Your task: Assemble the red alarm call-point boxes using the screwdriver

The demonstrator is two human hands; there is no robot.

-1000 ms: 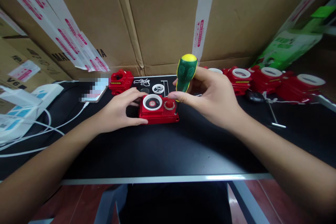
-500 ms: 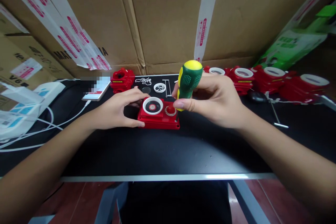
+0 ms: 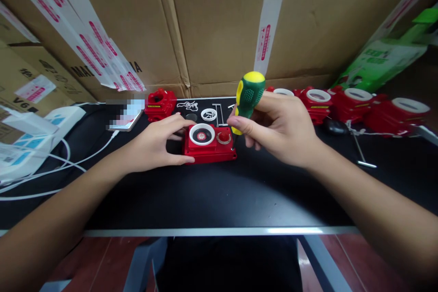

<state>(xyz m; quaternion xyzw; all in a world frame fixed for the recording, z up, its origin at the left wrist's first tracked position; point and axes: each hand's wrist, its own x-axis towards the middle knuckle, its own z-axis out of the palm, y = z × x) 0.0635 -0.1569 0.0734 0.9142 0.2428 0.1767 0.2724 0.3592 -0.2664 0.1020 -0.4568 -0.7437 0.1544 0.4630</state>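
A red housing point(image 3: 208, 152) with a white ring and a round red part on top lies on the black table. My left hand point(image 3: 159, 141) grips its left end, thumb at the front and fingers behind. In my right hand point(image 3: 280, 123) is a screwdriver point(image 3: 251, 93) with a green and yellow handle, held tilted. Its tip points down at the housing's front right corner, at a small screw point(image 3: 233, 148). Behind the housing lie a white ring point(image 3: 208, 114) with small screws in it and a T-shaped metal hex key point(image 3: 221, 114).
Several similar red housings point(image 3: 313, 105) stand at the back right, and another red part point(image 3: 160, 104) at the back left. A phone point(image 3: 132, 116), white cables and a power strip point(image 3: 51, 132) occupy the left side. Cardboard boxes point(image 3: 219, 23) wall off the back.
The red housing has shifted slightly right and turned a little, with my left hand on it. The screwdriver has become more upright, its tip now at the front right corner screw.
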